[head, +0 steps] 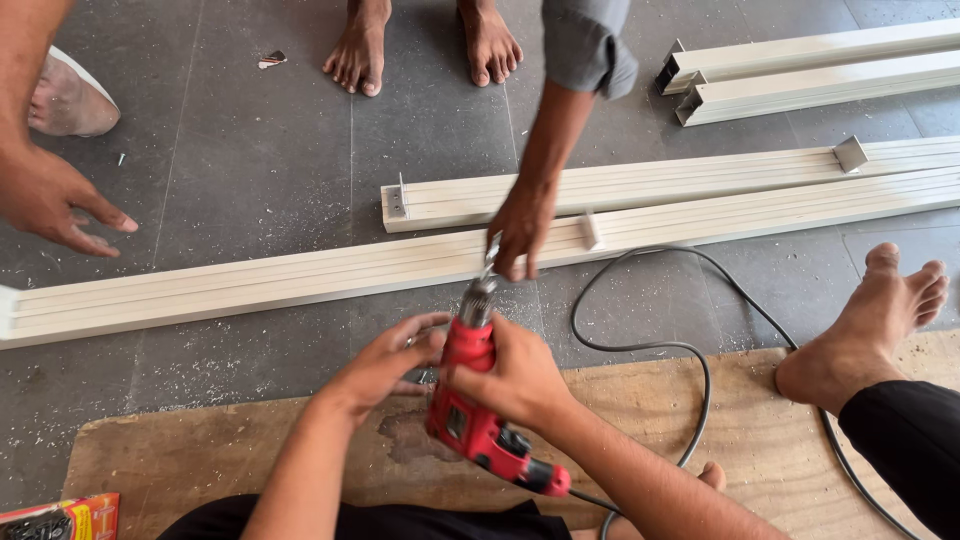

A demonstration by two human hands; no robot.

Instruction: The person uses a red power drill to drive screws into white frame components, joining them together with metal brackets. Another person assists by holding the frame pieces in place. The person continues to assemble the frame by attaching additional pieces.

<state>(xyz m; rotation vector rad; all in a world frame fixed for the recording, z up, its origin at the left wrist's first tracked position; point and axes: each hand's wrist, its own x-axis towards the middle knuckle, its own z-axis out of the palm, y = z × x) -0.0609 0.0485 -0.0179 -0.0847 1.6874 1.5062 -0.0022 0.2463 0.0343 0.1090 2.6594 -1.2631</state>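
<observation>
Right hand [515, 378]: fingers clenched round the body of the red electric drill [478, 400], gripping it from above and from the right.
Left hand [385, 362]: fingers curled against the drill's left side near its front, thumb reaching toward the red housing; it steadies the tool and holds nothing else.
Drill: tilted, its metal chuck [479, 295] pointing away from the person toward the long white aluminium channel [250, 280], handle end low over the plywood board [230, 440].
Drill tip: right at the near channel, where a co-worker's hand [522, 230] pinches a small metal bracket [492, 250] against it; whether the bit touches cannot be told.
Cable [640, 345]: black, loops from the drill's rear across the board and the grey floor [250, 150].
Second channel [650, 185]: lies just behind the first, with small angle brackets at its end and further along.
Further channels [820, 70]: two more, well apart at the top right.
Other people: another hand [50, 200] open at the left edge; bare feet [420, 45] at the top; a bare foot [865, 335] resting on the board at the right.
Floor: scattered with pale metal shavings near the channels.
</observation>
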